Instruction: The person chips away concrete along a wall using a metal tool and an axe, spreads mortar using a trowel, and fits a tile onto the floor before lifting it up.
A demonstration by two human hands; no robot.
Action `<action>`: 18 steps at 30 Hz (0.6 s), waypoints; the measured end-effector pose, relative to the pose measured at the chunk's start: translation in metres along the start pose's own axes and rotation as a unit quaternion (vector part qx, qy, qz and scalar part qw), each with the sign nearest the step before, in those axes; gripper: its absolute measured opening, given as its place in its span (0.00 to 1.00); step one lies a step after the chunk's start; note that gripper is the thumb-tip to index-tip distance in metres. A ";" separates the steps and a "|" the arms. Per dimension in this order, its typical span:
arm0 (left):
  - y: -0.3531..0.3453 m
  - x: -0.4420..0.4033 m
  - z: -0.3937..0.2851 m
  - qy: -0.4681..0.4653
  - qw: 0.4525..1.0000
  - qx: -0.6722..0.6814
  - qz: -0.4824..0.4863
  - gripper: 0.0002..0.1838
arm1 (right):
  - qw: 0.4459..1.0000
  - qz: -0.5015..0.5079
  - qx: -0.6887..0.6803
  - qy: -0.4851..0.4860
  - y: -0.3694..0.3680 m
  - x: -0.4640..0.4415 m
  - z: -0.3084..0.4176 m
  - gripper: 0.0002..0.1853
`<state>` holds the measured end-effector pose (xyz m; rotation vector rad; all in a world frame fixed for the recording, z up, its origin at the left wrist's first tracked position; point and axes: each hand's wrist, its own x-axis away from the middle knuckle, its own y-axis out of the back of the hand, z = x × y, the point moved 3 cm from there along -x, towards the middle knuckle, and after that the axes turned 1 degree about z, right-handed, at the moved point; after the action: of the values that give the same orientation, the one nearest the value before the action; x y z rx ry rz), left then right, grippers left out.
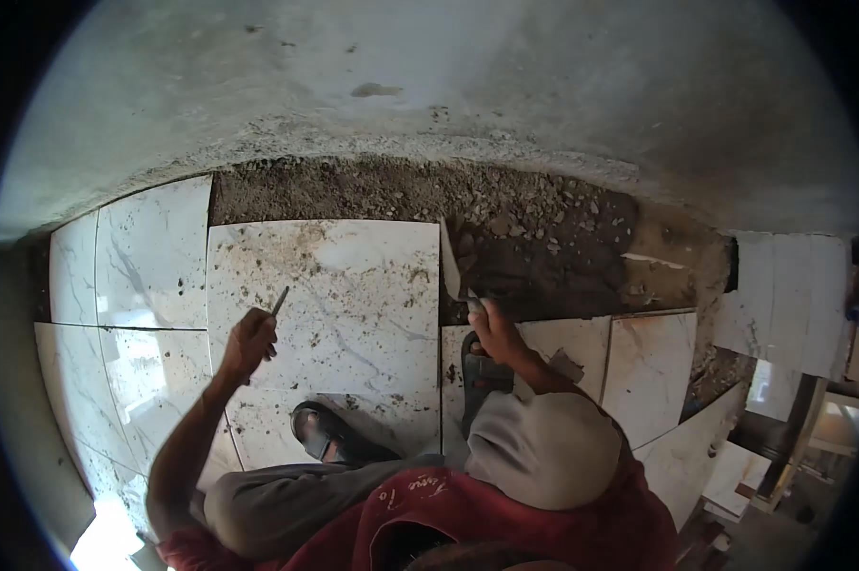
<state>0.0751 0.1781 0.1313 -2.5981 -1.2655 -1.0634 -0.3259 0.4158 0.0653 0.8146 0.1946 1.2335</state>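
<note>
My left hand (249,344) is closed around a slim grey pointed tool (280,301), held above a large white marbled tile (353,314) sprinkled with dirt crumbs. Its exact kind is too small to make out. Close to that tile's right edge, my right hand (495,333) grips what looks like a trowel (453,262); its pale blade stands near the edge, beside a dark patch of bare ground (543,276). The fingers partly hide its handle.
A strip of loose soil and rubble (353,186) runs along the plastered wall (429,67). More white tiles (153,247) lie to the left. My sandalled foot (339,433) rests on the dirty tile. Boards and wooden pieces (791,443) stand at right.
</note>
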 end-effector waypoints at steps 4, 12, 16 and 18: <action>-0.007 -0.026 -0.024 0.039 0.986 -0.162 0.023 0.12 | 0.998 0.039 -0.004 -0.043 0.047 -0.003 -0.059 0.29; -0.059 -0.102 -0.007 -0.075 0.923 -0.375 -0.037 0.21 | 0.994 0.030 0.091 -0.056 0.104 -0.040 -0.014 0.22; -0.085 -0.111 -0.004 -0.044 0.912 -0.408 0.015 0.22 | 0.935 -0.189 0.181 0.238 0.058 -0.077 0.005 0.17; -0.085 -0.118 -0.008 -0.056 0.908 -0.415 0.006 0.24 | 0.983 -0.064 0.161 0.066 0.110 -0.095 0.003 0.19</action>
<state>-0.0406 0.1526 0.0459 -3.2720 -0.9256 -1.7849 -0.4413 0.3405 0.1107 0.9819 0.5584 1.1497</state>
